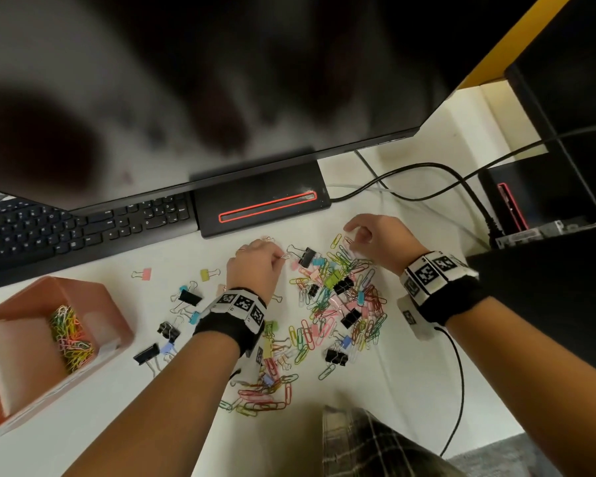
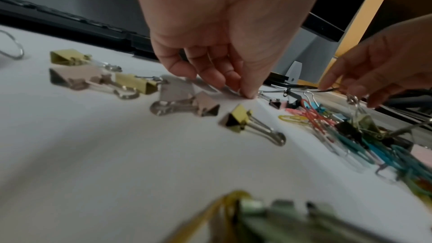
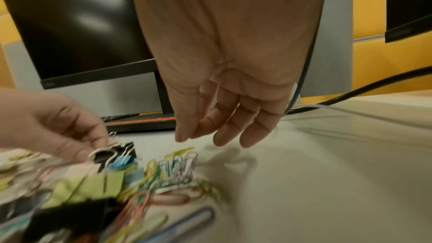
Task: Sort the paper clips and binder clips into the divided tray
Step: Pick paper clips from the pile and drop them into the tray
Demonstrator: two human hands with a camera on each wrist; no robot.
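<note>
A mixed pile of coloured paper clips and binder clips (image 1: 341, 297) lies on the white desk. My left hand (image 1: 283, 257) reaches down at the pile's far left edge. Its thumb and fingers (image 2: 247, 95) pinch the wire handle of a small binder clip next to a black binder clip (image 1: 307, 257). My right hand (image 1: 350, 235) hovers over paper clips at the pile's far end, and its fingers (image 3: 247, 136) hang loose and hold nothing. The orange divided tray (image 1: 117, 321) stands at the left with paper clips (image 1: 71, 339) in one compartment. Several binder clips (image 1: 190, 297) lie scattered between the tray and the pile.
A black keyboard (image 1: 83, 228) and the monitor's stand base (image 1: 262, 201) lie just beyond the hands. Black cables (image 1: 427, 166) run to a black box (image 1: 530, 201) at the right. A wrist cable (image 1: 458, 373) trails along the desk, and a plaid cloth (image 1: 375, 442) lies at its near edge.
</note>
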